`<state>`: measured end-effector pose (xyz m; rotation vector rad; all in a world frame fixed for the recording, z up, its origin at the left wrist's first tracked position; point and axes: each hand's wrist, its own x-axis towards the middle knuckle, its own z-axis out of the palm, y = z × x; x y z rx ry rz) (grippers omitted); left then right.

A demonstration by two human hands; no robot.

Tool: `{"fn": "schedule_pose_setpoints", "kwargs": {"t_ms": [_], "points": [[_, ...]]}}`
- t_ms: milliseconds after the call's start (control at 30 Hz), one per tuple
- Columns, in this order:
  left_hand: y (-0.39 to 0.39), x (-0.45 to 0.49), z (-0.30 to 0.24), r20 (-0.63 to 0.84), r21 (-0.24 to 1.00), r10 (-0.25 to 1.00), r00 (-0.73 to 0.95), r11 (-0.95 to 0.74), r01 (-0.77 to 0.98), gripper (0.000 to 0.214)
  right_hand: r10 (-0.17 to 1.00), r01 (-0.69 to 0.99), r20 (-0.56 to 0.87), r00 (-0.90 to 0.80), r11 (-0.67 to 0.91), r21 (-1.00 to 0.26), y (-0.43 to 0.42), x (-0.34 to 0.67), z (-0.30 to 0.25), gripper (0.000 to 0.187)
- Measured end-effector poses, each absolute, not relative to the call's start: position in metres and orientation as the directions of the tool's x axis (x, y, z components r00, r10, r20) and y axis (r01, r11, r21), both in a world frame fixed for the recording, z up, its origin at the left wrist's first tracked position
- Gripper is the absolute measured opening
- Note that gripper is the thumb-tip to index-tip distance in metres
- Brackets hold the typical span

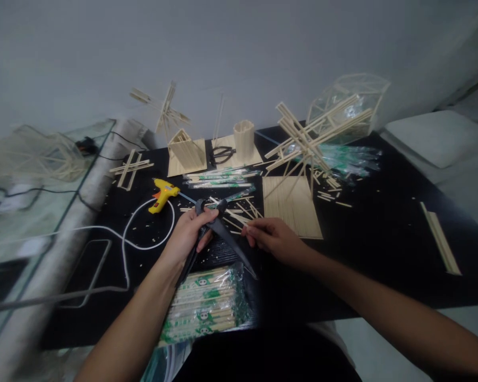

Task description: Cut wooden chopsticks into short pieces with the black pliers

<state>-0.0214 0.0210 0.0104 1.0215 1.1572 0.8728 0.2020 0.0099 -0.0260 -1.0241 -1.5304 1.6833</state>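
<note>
My left hand (pixel 195 225) is closed around a black two-armed tool (pixel 233 246), like pliers or scissors, its arms spread apart. One arm slants down toward the right; the other is partly hidden by my hand. My right hand (pixel 273 239) has thumb and fingers pinched together at the end of a thin wooden stick (pixel 238 216). More loose sticks and small cut bits lie just beyond both hands. Close to my body is a clear packet of wrapped chopsticks (pixel 207 305). A flat panel of joined sticks (pixel 290 207) lies beyond my right hand.
A yellow glue gun (pixel 164 194) with a white cable (pixel 125 241) lies left. Stick-built models stand behind: a pinwheel-like frame (pixel 302 138), a round tower (pixel 244 142) and a triangular one (pixel 183 151). Plastic wrappers (pixel 350 159) lie at back right, loose sticks (pixel 440 239) far right.
</note>
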Motion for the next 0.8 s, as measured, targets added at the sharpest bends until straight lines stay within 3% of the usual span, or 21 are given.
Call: {"fn": "schedule_pose_setpoints", "kwargs": {"t_ms": [667, 800], "points": [[0.023, -0.025, 0.011, -0.319, 0.947, 0.944, 0.081, 0.320, 0.002, 0.035, 0.878, 0.070, -0.170, -0.448, -0.155, -0.985, 0.015, 0.205, -0.029, 0.022], [0.034, -0.039, 0.014, -0.261, 0.965, 0.956, -0.134, 0.254, -0.071, 0.042, 0.896, 0.050, -0.211, -0.391, -0.208, -0.977, 0.017, 0.208, -0.028, 0.022]]}}
